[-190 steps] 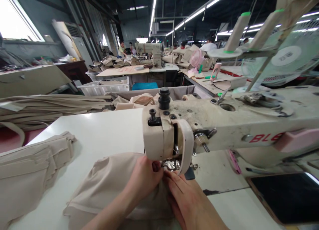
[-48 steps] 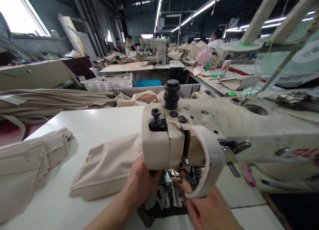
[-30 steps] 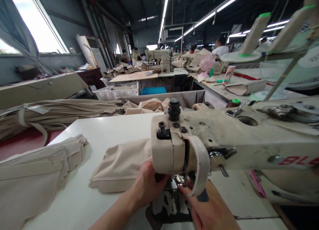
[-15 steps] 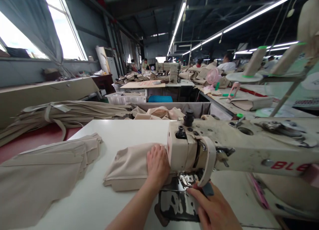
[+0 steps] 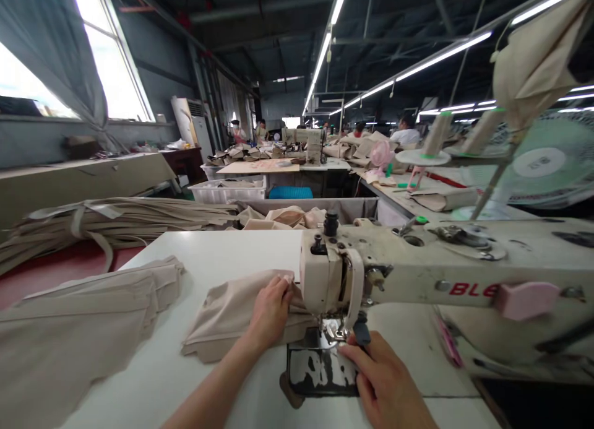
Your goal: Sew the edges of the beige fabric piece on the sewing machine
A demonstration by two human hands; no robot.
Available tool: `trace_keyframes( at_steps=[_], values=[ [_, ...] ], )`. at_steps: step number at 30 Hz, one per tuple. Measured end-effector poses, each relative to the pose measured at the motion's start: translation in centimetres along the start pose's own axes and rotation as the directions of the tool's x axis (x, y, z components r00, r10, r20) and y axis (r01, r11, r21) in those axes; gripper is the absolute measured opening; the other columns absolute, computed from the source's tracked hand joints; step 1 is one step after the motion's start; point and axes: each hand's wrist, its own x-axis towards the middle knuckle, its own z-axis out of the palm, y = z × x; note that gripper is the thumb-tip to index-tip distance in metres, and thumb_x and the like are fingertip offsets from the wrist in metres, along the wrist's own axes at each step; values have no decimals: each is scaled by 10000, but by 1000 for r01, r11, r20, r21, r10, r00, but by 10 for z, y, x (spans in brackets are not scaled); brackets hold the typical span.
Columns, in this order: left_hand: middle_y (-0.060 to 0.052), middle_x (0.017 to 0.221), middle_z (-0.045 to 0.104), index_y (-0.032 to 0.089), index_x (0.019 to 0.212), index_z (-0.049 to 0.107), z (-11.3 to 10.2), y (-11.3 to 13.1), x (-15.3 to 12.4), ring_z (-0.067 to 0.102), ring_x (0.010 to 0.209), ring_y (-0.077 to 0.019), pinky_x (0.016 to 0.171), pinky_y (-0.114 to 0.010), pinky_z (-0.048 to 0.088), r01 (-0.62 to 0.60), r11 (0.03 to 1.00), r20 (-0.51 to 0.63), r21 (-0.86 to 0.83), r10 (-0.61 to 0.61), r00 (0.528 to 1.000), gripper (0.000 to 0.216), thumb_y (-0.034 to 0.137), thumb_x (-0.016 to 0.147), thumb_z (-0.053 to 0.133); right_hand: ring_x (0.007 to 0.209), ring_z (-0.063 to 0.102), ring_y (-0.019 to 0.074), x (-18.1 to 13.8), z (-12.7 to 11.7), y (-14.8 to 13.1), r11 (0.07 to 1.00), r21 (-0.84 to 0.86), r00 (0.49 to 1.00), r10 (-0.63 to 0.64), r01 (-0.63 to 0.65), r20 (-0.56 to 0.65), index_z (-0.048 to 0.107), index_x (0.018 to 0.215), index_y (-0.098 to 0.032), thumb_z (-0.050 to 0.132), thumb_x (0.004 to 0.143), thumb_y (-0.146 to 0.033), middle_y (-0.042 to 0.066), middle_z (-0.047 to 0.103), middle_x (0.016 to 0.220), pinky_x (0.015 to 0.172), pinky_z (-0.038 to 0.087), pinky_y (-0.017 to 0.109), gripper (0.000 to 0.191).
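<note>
One folded beige fabric piece (image 5: 232, 314) lies on white bench (image 5: 204, 255), left of cream sewing machine (image 5: 417, 274); left hand (image 5: 269, 311) flat on it, fingers spread. Right hand (image 5: 385, 385) at presser foot (image 5: 335, 331), grip unclear. Grey bin (image 5: 357, 207) behind holds beige cloth; 1 beige stack (image 5: 69, 330) far left.

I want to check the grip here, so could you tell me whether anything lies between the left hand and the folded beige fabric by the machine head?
Nothing visible does: the left hand rests directly on the folded beige fabric, just left of the sewing machine head.
</note>
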Motion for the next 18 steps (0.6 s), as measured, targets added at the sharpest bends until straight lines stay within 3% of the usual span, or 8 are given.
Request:
trace_keyframes(
  at_steps=[3, 7, 10, 12, 15, 18],
  values=[
    [-44, 1003, 630, 138, 920, 617, -4, -12, 8, 602, 937, -193, 865, -396, 475, 35, 997, -1, 73, -36, 999, 96, 179, 929, 531, 948, 604, 242, 1, 1, -3, 999, 33, 1000, 27, -27, -6, 638, 1038, -220, 432, 597, 44, 81, 628, 1023, 839, 545, 408, 554],
    [-47, 967, 604, 136, 942, 591, -31, -50, 29, 587, 886, -195, 844, -412, 466, 143, 980, -81, 138, -133, 988, 163, 277, 948, 511, 890, 603, 233, 6, 4, -3, 996, 74, 999, 43, -40, -28, 645, 1028, -215, 433, 604, 37, 75, 623, 962, 794, 546, 382, 537],
    [-40, 905, 605, 172, 844, 591, -45, -60, 34, 571, 851, -192, 844, -364, 462, 12, 996, 14, 90, -14, 1000, 176, 264, 930, 468, 843, 595, 239, 11, 4, 0, 997, 58, 998, 48, -46, -33, 644, 1029, -210, 430, 631, 29, 70, 605, 911, 745, 540, 391, 511],
    [-39, 862, 616, 193, 785, 587, -46, -48, 21, 573, 860, -197, 845, -322, 470, -112, 994, 100, 13, 110, 989, 204, 274, 912, 449, 830, 590, 235, 12, 1, 1, 997, 70, 998, 35, -31, -51, 634, 1049, -209, 427, 650, 29, 68, 601, 905, 722, 532, 380, 508],
    [-57, 860, 611, 194, 798, 562, -41, -13, -21, 574, 879, -198, 827, -293, 482, -220, 971, 139, -95, 232, 963, 242, 280, 936, 383, 880, 610, 222, 8, -1, -7, 989, 146, 997, -14, 26, -79, 606, 1115, -229, 408, 729, 33, 71, 636, 968, 748, 527, 350, 507],
    [-59, 829, 578, 192, 774, 520, -37, 23, -68, 562, 769, -168, 718, -256, 483, -337, 883, 88, -327, 383, 919, 247, 297, 960, 394, 831, 666, 178, 1, 8, -34, 905, 419, 997, 54, -70, 50, 604, 1117, -261, 416, 827, -26, 40, 688, 950, 730, 541, 263, 418]
  ],
)
